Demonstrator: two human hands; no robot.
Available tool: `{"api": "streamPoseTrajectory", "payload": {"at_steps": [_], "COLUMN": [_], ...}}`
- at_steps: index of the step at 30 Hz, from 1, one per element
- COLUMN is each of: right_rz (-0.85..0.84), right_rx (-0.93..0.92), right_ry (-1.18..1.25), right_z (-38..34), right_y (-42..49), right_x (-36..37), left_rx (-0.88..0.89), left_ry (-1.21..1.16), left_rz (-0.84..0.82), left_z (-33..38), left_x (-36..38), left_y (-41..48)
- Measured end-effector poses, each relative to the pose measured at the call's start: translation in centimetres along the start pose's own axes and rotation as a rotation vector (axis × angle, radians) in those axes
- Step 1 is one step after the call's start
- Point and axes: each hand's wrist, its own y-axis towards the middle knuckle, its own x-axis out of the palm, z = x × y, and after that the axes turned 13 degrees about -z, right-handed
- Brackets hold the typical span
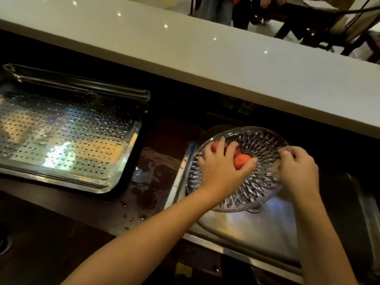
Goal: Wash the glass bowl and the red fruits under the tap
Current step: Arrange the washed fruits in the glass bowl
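Observation:
A cut-glass bowl (pixel 259 145) is held tilted over the steel sink (pixel 253 229) at the right. Inside it lie red fruits (pixel 241 160). My left hand (pixel 221 168) reaches into the bowl with its fingers spread over and gripping the fruits. My right hand (pixel 298 171) grips the bowl's right rim. No tap or running water shows in this view.
A perforated steel drain tray (pixel 67 136) sits at the left on the dark, wet counter (pixel 152 177). A raised pale countertop (pixel 205 58) runs across the back. Beyond it are chairs and a person's legs (pixel 216 9).

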Motion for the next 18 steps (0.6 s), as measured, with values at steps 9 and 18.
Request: {"api": "streamPoseTrajectory", "payload": {"at_steps": [9, 18], "right_rz": [-0.105, -0.155], "right_rx": [-0.067, 0.045], "right_ry": [0.476, 0.559], "right_z": [-9.1, -16.9], "right_y": [-2.0, -3.7], "right_x": [17.5, 34.5], "left_rx": [-0.029, -0.135], "left_ry": [0.419, 0.459], "left_rz": [0.094, -0.029], "left_z": [-13.9, -29.7], "left_x": [-14.7, -23.2], "left_y": [-0.1, 1.4]}}
